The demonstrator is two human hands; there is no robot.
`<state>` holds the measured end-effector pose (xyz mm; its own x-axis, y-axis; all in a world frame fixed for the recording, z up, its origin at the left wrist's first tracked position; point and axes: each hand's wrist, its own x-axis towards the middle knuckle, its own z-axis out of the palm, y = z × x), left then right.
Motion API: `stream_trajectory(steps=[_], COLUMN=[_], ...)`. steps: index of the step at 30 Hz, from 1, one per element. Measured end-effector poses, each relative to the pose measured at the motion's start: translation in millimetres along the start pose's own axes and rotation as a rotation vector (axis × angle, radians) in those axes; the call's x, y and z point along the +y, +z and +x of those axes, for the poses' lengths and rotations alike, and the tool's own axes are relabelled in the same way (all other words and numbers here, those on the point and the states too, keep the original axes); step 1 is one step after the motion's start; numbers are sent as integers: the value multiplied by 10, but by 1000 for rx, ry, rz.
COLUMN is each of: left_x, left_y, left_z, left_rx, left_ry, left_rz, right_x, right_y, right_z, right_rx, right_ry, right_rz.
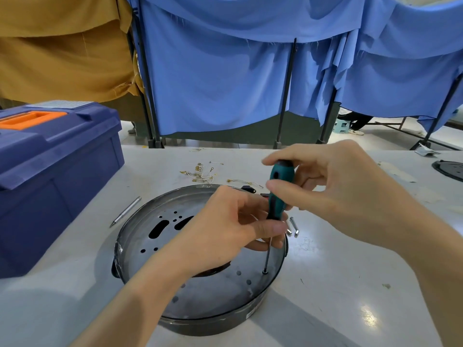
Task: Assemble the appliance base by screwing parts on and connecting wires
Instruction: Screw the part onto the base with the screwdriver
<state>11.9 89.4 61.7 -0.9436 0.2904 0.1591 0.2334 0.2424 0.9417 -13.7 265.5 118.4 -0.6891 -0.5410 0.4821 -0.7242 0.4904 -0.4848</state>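
Left hand [233,221] pinches the screwdriver [276,196] shaft low; right hand [333,189] grasps its teal handle above. Tool stands near-vertical, tip seated on a screw [264,272] by the appliance base [200,259] right rim, mid-table [338,284]. Spare screws [293,226] lie beyond the rim.

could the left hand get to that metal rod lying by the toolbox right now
Probably not straight away: the left hand is steadying the screwdriver over the base. The rod lies bare on the table, nothing in between, so letting go first should free it.
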Motion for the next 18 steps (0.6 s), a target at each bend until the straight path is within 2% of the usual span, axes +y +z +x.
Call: stream_trajectory(steps=[3, 5, 9, 14, 16, 18], left_x=[4, 7, 2, -3, 19, 31], left_y=[-36, -33, 15, -30, -41, -23], left_z=[-9, -5, 0, -2, -2, -1], left_rx=[-57, -34, -27, -121, -127, -60], left_ry=[-5, -4, 26, -38, -35, -18], left_rz=[-36, -98, -67, -89, -118, -104], right_x=[-20, -32, -19, -18, -25, -45], right_y=[33, 62, 62, -46, -17, 11], right_z=[14, 10, 8, -30, -14, 6], right_rx=[42, 91, 152, 24, 41, 74], right_ry=[-24, -45, -25, -31, -56, -54], right_rz=[13, -13, -157, 97, 77, 46])
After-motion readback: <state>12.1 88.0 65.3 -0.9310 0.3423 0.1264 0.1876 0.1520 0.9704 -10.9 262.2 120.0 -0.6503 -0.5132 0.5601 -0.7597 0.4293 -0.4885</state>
